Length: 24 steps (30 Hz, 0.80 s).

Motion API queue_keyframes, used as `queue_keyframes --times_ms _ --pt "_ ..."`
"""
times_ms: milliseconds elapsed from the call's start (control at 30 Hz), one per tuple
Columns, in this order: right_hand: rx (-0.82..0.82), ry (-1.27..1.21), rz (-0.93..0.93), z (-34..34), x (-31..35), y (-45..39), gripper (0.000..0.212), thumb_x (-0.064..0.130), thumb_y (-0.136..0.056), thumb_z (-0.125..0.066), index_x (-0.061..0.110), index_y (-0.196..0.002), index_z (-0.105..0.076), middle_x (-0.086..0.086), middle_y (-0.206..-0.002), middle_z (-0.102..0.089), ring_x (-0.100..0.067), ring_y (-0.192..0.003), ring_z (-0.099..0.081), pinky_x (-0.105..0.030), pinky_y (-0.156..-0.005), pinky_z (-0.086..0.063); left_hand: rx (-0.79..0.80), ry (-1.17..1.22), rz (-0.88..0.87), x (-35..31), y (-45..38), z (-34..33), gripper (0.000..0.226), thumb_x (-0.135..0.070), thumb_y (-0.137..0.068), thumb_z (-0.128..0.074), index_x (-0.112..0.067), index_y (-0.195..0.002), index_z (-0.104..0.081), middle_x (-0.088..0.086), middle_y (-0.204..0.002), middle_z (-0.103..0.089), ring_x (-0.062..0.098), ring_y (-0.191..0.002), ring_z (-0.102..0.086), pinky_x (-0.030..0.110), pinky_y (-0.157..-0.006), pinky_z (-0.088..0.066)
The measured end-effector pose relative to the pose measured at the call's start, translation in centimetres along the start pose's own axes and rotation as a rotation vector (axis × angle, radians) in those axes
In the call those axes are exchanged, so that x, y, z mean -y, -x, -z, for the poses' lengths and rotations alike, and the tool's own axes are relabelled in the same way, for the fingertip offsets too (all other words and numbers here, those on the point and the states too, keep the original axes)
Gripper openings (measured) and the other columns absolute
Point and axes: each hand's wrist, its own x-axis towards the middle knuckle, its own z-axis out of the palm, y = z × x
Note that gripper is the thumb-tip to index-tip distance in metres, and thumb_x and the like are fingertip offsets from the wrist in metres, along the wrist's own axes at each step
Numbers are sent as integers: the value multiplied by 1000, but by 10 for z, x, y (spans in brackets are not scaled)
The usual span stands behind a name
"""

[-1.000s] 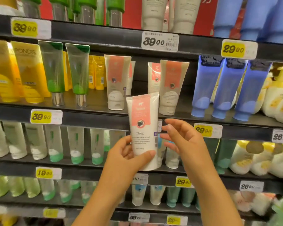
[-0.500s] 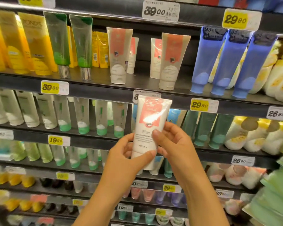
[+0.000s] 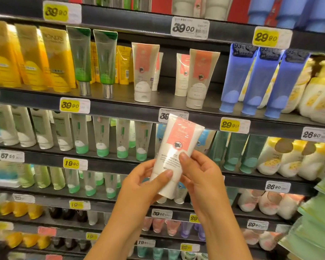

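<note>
I grip the white tube with the pink label (image 3: 177,141) in both hands. My left hand (image 3: 143,186) curls round its lower half, thumb across the front, and my right hand (image 3: 201,177) pinches the edge at three o'clock. The tube stands cap down at centre frame, leaning toward one o'clock with the print facing me, I judge for reading. Matching tubes (image 3: 145,72) stand on the shelf (image 3: 120,111) at twelve o'clock.

Tube (image 3: 176,152) before the shelves (image 3: 120,112) — left hand (image 3: 139,184) at its seven o'clock, right hand (image 3: 201,177) at four; price tag (image 3: 164,115) seemingly behind its top.
</note>
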Motion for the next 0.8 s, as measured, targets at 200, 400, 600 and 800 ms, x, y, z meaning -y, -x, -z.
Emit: queue_keyframes --times_ms 200,400,600,800 --pt "-51 -69 32 -20 -3 -1 38 25 -72 -67 9 -106 -65 -7 -99 -73 -21 -92 -70 -22 -66 -55 86 348 199 -15 -1 15 32 -35 -68 -66 -12 -89 -75 14 -97 -73 21 -82 -71 38 -67 -59" --pt "-71 -90 63 -37 -5 -1 37 24 -72 -66 11 -106 -65 -6 -100 -73 -20 -93 -70 -22 -67 -55 116 606 423 -26 -3 30 43 -33 -73 -61 -5 -104 -68 22 -104 -70 28 -75 -72 38 -55 -57" --pt "-121 -109 76 -50 -6 -1 43 20 -70 -67 9 -111 -59 -9 -101 -73 -23 -93 -70 -31 -71 -58 237 670 504 -27 -8 42 43 -31 -77 -60 1 -105 -69 26 -110 -66 35 -77 -68 42 -63 -59" --pt "-160 -127 63 -57 -6 0 42 19 -68 -67 9 -106 -54 -10 -96 -74 -22 -86 -71 -33 -70 -58 247 733 477 -26 -11 48 38 -27 -78 -59 0 -101 -71 23 -115 -65 32 -98 -68 45 -74 -58"
